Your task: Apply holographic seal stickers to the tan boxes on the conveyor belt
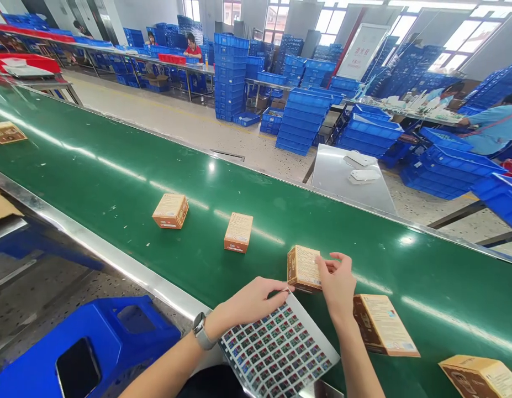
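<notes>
My left hand point(259, 301), with a watch point(202, 330) on its wrist, pinches the top corner of a sticker sheet point(276, 345). Rows of small, shiny, coloured labels cover the sheet. The fingertips of that hand reach the lower left edge of a small carton point(307, 264), cream on top and brown on the side. On the carton's right edge lie the curled fingers of my right hand point(337, 279); whether a label is under them I cannot tell. The carton rests on the green conveyor belt point(127, 215).
More cartons stand on the belt: two to the left point(170, 210) point(238, 232), another carton point(386, 325) by my right forearm. A blue plastic stool point(127, 342) with a phone point(78, 367) is at lower left. Stacked blue crates point(303, 119) and a metal table point(350, 179) stand beyond; people sit farther back.
</notes>
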Demonstrator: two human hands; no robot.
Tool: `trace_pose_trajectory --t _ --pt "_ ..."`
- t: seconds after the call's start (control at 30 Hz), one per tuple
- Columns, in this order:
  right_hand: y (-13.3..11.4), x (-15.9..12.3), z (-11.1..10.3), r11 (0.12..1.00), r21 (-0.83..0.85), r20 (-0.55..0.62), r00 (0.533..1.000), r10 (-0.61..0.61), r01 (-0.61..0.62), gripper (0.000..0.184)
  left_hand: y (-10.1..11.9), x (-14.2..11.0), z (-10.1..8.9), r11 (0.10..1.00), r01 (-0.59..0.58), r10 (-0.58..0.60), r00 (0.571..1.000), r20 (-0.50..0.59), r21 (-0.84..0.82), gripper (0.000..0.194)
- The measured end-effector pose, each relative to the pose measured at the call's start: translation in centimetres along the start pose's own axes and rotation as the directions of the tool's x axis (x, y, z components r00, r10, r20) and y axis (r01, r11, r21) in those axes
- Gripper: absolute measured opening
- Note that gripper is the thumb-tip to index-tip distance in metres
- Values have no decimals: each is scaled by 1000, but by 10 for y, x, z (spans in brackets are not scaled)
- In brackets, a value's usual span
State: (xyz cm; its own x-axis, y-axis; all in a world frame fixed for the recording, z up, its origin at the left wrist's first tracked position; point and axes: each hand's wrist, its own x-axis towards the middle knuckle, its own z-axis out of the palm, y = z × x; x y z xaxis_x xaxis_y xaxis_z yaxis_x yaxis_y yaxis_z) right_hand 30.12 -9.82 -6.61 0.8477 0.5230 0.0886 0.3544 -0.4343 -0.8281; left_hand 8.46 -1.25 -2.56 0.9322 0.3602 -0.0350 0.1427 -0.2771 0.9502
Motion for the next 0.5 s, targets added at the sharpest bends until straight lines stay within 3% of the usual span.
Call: trace_pose_trajectory --t 0.13,0.2,0.23,0.3,0.37,0.5 --pt "-14 -5 -12 991 -81 5 994 -105 105 53 7 -23 -8 991 130 -132 987 -96 -26 36" --pt "-30 -21 -16 974 -48 119 970 -214 221 45 10 -33 -11 988 141 -148 981 -122 -68 38" --pt "-40 -32 -17 956 8 228 930 -288 294 39 11 -37 -12 986 141 -152 980 -131 -86 39" --pt "-57 -55 -16 904 162 472 773 -423 396 27 13 -43 -13 985 135 -150 978 -145 -107 40" --pt "-70 -72 -14 866 259 559 665 -496 428 19 14 -47 -13 986 127 -143 976 -161 -107 41" --pt "-78 -81 -9 851 281 519 675 -524 444 16 12 -53 -13 992 110 -120 977 -178 -63 40"
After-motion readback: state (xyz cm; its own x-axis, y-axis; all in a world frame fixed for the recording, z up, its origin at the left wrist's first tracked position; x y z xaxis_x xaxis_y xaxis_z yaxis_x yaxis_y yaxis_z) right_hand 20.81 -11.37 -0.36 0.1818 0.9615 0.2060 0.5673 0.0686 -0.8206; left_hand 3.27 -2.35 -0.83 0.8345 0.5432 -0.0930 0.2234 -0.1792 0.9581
